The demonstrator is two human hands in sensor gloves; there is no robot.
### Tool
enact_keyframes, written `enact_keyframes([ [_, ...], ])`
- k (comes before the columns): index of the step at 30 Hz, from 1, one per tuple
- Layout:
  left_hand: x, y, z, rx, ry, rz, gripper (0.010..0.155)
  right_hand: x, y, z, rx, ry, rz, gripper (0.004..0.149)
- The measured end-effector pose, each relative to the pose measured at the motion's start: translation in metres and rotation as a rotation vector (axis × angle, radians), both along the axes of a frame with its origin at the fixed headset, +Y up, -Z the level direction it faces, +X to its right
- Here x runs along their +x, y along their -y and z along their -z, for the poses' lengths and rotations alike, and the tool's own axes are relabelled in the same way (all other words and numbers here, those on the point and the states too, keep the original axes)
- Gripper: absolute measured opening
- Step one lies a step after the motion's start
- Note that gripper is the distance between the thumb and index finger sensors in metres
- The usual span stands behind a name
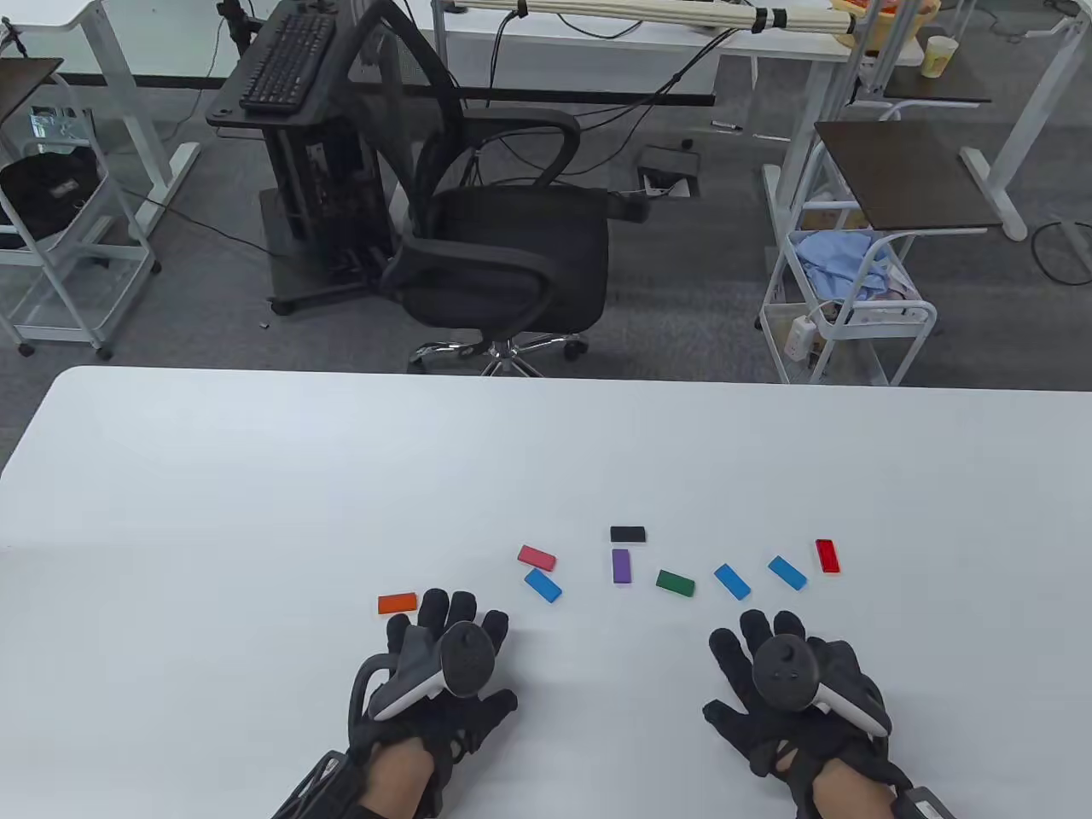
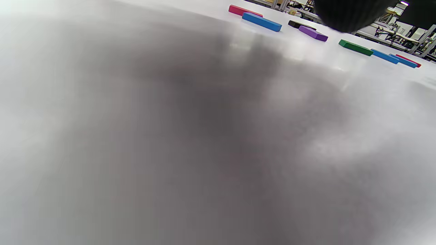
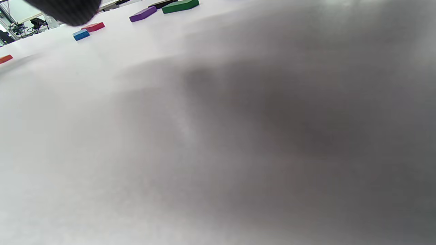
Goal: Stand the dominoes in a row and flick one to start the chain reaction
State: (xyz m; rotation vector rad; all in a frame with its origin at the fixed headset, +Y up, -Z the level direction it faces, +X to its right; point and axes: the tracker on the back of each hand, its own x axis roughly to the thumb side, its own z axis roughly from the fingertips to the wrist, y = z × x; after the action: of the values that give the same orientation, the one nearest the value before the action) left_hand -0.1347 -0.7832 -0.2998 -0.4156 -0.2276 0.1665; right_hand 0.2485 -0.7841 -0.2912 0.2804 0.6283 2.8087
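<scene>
Several coloured dominoes lie flat on the white table [image 1: 256, 478]: orange [image 1: 397, 603], pink [image 1: 537, 557], blue [image 1: 543, 585], black [image 1: 627, 534], purple [image 1: 621, 566], green [image 1: 675, 583], two more blue ones [image 1: 732, 581] [image 1: 787, 572] and red [image 1: 827, 555]. My left hand [image 1: 444, 627] rests flat, fingers straight, just right of the orange domino. My right hand [image 1: 751, 657] lies flat below the green and blue dominoes. Neither hand holds anything. The left wrist view shows the pink [image 2: 244, 10], blue [image 2: 261, 21], purple [image 2: 313, 33] and green [image 2: 355, 47] dominoes beyond a dark fingertip [image 2: 351, 13].
An office chair [image 1: 503, 247] stands beyond the table's far edge, with a computer stand [image 1: 299, 128] to its left and a white trolley [image 1: 845, 290] to its right. The wrist views sit very low over the bare, shadowed table surface.
</scene>
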Motion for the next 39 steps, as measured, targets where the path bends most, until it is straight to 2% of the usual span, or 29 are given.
enact_keyframes([
  [19, -0.005, 0.0, 0.002, -0.016, -0.006, -0.012, 0.083, 0.0, 0.001, 0.0, -0.025, 0.01, 0.015, 0.073],
  [27, -0.003, 0.0, 0.003, -0.021, 0.005, -0.011, 0.083, -0.001, -0.008, 0.004, -0.042, 0.026, 0.031, 0.073],
  [32, -0.002, -0.001, 0.003, -0.016, 0.011, -0.019, 0.083, -0.005, -0.019, 0.012, -0.047, 0.021, 0.019, 0.074],
  [39, -0.002, -0.002, 0.003, -0.011, 0.015, -0.026, 0.083, -0.017, -0.033, 0.046, -0.05, 0.046, 0.013, 0.074],
])
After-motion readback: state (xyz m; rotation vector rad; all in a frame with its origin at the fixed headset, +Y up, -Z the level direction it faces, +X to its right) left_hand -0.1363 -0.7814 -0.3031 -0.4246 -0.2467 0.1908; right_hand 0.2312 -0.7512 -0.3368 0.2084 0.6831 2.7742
